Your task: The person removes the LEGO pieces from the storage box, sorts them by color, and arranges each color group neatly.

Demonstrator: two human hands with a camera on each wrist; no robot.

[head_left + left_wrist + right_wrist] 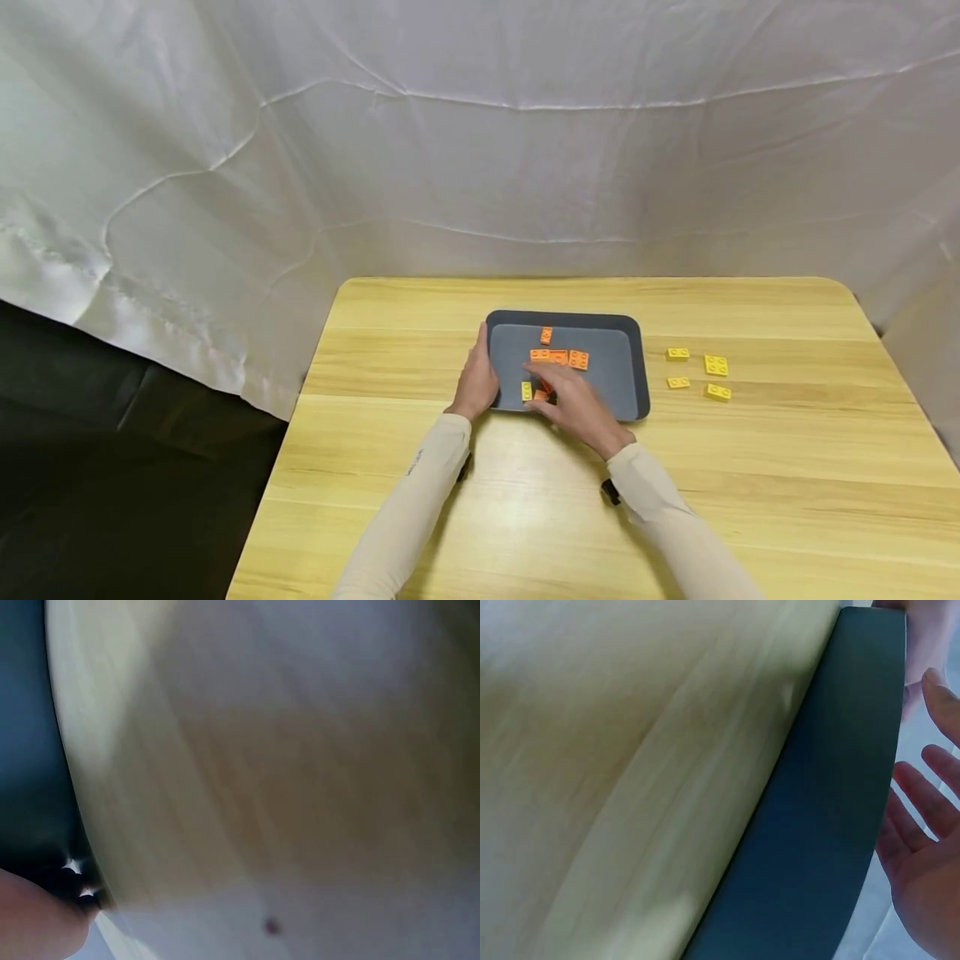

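A dark grey tray (pixel 615 367) lies on the table with several orange bricks (pixel 578 359) and a yellow brick (pixel 527 391) inside. My left hand (pixel 476 383) rests against the tray's left wall, its fingers stretched along the outside. Over the tray's near left part hovers my right hand (pixel 573 408), thumb and fingers apart, close to the yellow brick and partly covering some orange bricks. In the right wrist view the right hand's fingers (pixel 922 802) are spread behind the tray wall (pixel 810 795), with nothing seen between them. The left wrist view shows mostly tabletop.
Several yellow bricks (pixel 716 365) lie on the wooden table (pixel 787 467) to the right of the tray. A pale curtain (pixel 525 183) hangs behind the table, and dark cloth (pixel 112 467) lies beyond its left edge.
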